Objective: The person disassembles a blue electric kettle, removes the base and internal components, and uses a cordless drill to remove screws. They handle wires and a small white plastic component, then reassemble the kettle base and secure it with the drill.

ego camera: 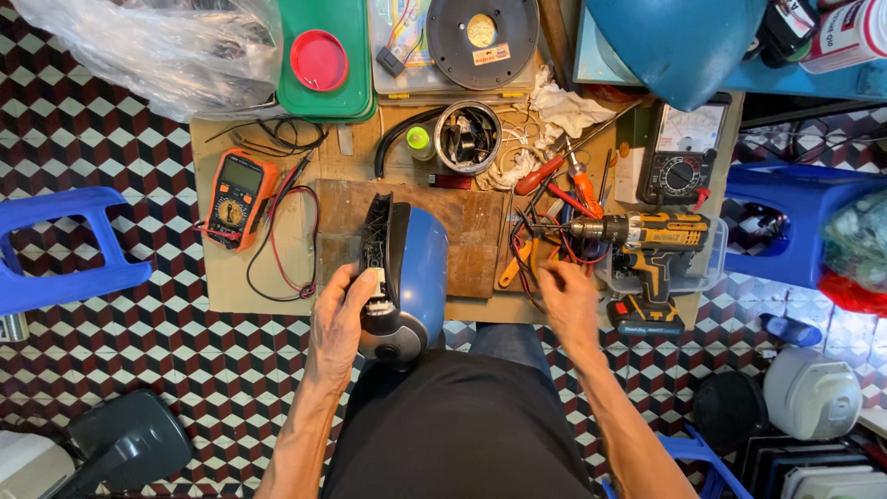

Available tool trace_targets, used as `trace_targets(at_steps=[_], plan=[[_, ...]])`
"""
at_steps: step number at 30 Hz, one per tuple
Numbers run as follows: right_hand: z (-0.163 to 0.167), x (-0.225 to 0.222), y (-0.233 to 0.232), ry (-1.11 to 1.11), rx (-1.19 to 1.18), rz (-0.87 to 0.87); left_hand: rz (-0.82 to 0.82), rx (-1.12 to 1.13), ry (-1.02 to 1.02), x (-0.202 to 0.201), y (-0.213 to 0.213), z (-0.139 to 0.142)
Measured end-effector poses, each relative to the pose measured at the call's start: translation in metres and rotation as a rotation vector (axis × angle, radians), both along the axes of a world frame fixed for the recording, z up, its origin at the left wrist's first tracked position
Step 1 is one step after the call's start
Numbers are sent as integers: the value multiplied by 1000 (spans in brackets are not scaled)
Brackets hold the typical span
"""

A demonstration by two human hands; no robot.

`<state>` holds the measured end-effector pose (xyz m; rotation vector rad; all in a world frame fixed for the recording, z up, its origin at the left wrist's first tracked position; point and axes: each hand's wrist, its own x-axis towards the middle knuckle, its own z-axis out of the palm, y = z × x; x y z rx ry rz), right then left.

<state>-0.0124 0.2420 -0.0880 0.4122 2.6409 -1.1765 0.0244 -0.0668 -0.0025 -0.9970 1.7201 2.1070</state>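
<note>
- We find a low desk [277, 286] of brown board on a patterned tile floor, crowded with tools and meters.
- The blue appliance housing [416, 268] stands on edge on a wooden block [471, 240] at the near middle of the desk, its open black side facing left. We judge it a rigid plastic shell, moderately light, smooth and liable to slip on the curved blue face; the exposed inner parts look fragile. The firm black rim appears the safer place to hold.
- The left hand [337, 323] has its grip closed around the lower black edge of the housing, thumb against a white part inside.
- The right hand [568, 296] rests just beside a tangle of wires and hand tools; its fingers are curled, and we cannot tell whether they hold anything.
- A yellow cordless drill [647, 245] lies in a clear plastic tray [716, 263] at the right.
- A green lidded box [346, 83] carries a red lid on top.
- A round metal tin [467, 137] holds dark cable and small parts.
- An orange multimeter [238, 199] lies at the left, leads trailing.
</note>
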Motion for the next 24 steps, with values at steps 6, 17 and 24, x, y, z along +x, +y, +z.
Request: trace_targets(at_steps=[6,17,24], plan=[[-12,-57,-59,77,139,25,-59,-102,1,-13,13,0],[-22,-74,-64,60,571,461,-277,-170,2,-21,15,4],[-50,-74,-76,78,698,506,-431,-269,139,-21,-6,0]])
